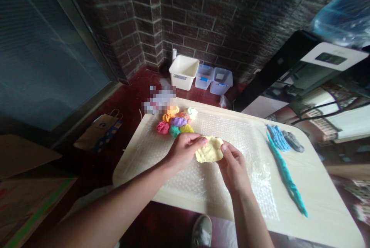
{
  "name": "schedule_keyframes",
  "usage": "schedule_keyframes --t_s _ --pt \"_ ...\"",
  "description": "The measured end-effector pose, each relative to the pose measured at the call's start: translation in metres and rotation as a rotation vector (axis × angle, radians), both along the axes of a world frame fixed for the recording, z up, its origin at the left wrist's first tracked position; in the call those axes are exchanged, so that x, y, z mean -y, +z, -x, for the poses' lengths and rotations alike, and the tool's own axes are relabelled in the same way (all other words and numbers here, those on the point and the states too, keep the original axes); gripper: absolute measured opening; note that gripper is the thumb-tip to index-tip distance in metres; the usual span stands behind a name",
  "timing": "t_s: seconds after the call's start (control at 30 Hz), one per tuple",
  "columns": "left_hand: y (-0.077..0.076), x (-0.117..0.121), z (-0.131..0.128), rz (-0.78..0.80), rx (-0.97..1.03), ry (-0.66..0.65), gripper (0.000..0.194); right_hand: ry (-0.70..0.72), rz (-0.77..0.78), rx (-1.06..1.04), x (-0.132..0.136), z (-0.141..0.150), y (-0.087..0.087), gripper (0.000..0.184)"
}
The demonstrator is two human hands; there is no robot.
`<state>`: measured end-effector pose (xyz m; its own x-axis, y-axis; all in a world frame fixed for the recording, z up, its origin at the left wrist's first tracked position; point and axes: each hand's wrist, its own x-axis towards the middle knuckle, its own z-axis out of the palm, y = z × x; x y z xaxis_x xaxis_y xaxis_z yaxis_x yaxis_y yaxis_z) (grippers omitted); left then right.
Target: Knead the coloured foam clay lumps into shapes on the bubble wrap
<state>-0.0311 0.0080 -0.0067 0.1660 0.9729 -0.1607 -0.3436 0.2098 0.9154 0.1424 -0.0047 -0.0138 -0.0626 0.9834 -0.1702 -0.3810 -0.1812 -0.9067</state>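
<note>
Left hand (184, 149) and right hand (234, 162) pinching opposite edges of a flat, pale-yellow, dough-like piece (210, 151), thumbs (203, 140) on top, up over clear bubble wrap (163, 167) on the pale wooden tabletop (320, 190), forearms (135, 188) angled inward

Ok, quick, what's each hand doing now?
Left hand: closed, holding the pale yellow piece by one edge.
Right hand: closed, holding its opposite edge.

Lane across bubble wrap (231, 126), between colored lumps (178, 121) at far left and teal roll (286, 178) at right. Lumps block the way just beyond left one of the hands (182, 148). Yellow sheet (210, 151) spans gap between hands, blocks passage. Teal roll = long low barrier; blue clump (278, 138), grey lump (293, 141) crowd its far end. Tabletop (323, 198) strip right of roll passable.
</note>
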Motion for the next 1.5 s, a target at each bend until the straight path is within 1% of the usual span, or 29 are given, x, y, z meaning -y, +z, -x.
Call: schedule_keyframes --t_s 0.1,0.17,0.23,0.3,0.37,0.47,0.5,0.53,0.57,0.6,0.63,0.67,0.73,0.8,0.83,0.87,0.9,0.97,1.03,1.1,1.2,1.23,1.3,1.37,1.5 --pt "-0.002 0.000 0.001 -0.073 -0.066 -0.034 0.037 -0.017 -0.038 0.077 0.001 0.002 -0.001 0.020" --pt "-0.002 0.001 0.001 -0.089 -0.087 -0.044 0.037 -0.035 -0.064 0.128 0.001 0.002 -0.001 0.018" --pt "-0.001 0.002 0.001 -0.072 -0.091 -0.047 0.035 -0.052 -0.085 0.156 0.001 0.003 0.000 0.019" --pt "0.001 0.003 -0.001 -0.028 -0.081 -0.013 0.031 -0.097 -0.106 0.177 0.001 0.003 0.002 0.022" --pt "0.002 0.004 -0.003 0.027 -0.072 0.079 0.034 -0.233 -0.150 0.266 0.001 0.004 0.005 0.026" --pt "0.002 0.004 -0.009 0.115 -0.028 0.235 0.035 -0.521 -0.261 0.558 0.003 0.007 0.013 0.032" --pt "0.004 0.005 -0.011 0.158 0.034 0.261 0.034 -0.588 -0.314 0.659 0.005 0.009 0.017 0.031" --pt "0.006 0.005 -0.013 0.214 0.136 0.263 0.035 -0.620 -0.373 0.743 0.008 0.013 0.021 0.027" --pt "0.010 0.006 -0.014 0.275 0.269 0.243 0.037 -0.622 -0.448 0.811 0.012 0.019 0.025 0.023" --pt "0.015 0.007 -0.015 0.329 0.411 0.209 0.040 -0.586 -0.525 0.867 0.016 0.025 0.029 0.019" --pt "0.021 0.007 -0.014 0.371 0.539 0.174 0.044 -0.526 -0.611 0.912 0.020 0.034 0.032 0.019" --pt "0.027 0.007 -0.012 0.394 0.636 0.149 0.048 -0.444 -0.709 0.949 0.024 0.043 0.035 0.025" --pt "0.038 0.006 -0.007 0.381 0.739 0.124 0.057 -0.265 -0.866 1.019 0.032 0.060 0.040 0.035" --pt "0.046 0.003 0.001 0.332 0.778 0.091 0.065 -0.127 -0.926 1.019 0.038 0.074 0.044 0.041" --pt "0.049 0.002 0.005 0.311 0.794 0.060 0.067 -0.090 -0.942 1.016 0.040 0.079 0.046 0.043" --pt "0.050 0.001 0.008 0.296 0.816 0.022 0.068 -0.097 -0.947 1.012 0.042 0.081 0.049 0.043" --pt "0.052 0.001 0.011 0.293 0.839 -0.022 0.069 -0.136 -0.943 1.011 0.043 0.082 0.052 0.043" --pt "0.054 0.001 0.015 0.304 0.881 -0.107 0.070 -0.252 -0.894 1.030 0.043 0.083 0.059 0.044" --pt "0.055 0.005 0.016 0.328 0.900 -0.186 0.072 -0.299 -0.827 1.073 0.040 0.084 0.065 0.050" --pt "0.055 0.009 0.015 0.333 0.897 -0.253 0.076 -0.262 -0.767 1.135 0.034 0.089 0.066 0.058" --pt "0.052 0.016 0.016 0.271 0.885 -0.330 0.076 -0.184 -0.696 1.237 0.025 0.105 0.057 0.064" --pt "0.051 0.017 0.018 0.254 0.887 -0.337 0.076 -0.159 -0.685 1.257 0.023 0.111 0.053 0.063" --pt "0.049 0.019 0.027 0.226 0.875 -0.313 0.074 -0.117 -0.685 1.260 0.020 0.126 0.045 0.060" --pt "0.049 0.019 0.041 0.192 0.833 -0.243 0.071 -0.091 -0.703 1.233 0.018 0.142 0.041 0.057" --pt "0.050 0.017 0.071 0.165 0.752 -0.116 0.063 -0.067 -0.733 1.170 0.015 0.171 0.040 0.058"
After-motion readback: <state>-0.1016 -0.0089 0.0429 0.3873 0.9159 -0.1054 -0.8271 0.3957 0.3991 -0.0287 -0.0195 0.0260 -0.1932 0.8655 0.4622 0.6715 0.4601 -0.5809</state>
